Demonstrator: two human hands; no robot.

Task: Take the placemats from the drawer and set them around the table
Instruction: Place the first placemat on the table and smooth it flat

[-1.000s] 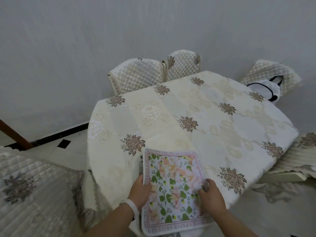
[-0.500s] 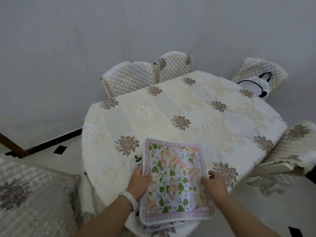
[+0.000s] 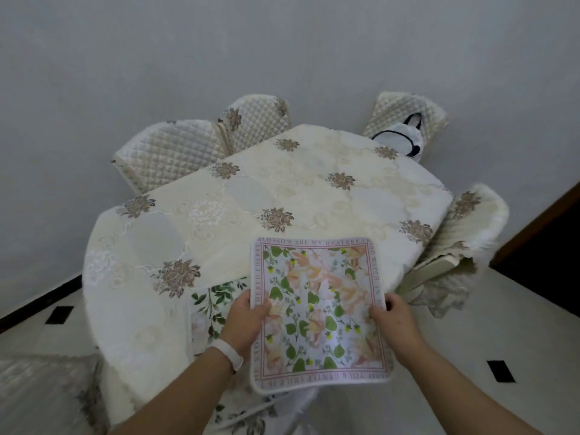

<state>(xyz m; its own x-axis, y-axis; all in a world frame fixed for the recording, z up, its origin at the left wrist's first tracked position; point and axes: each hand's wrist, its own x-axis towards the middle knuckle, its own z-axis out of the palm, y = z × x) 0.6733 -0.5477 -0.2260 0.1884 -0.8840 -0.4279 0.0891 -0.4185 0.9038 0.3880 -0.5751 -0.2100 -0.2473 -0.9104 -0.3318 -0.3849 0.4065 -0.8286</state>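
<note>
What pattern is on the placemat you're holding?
Green leaves and peach flowers, pink lettered border, on the placemat; head view.

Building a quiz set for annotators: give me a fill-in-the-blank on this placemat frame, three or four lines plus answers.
1. The top placemat is gripped by ____ hands.
2. The white wristband sits on the ____ wrist.
3. A second mat with green leaves peeks out on the ____ side of the top placemat.
4. The black-trimmed white bag rests on a ____ behind the table.

Answers: both; left; left; chair
</note>
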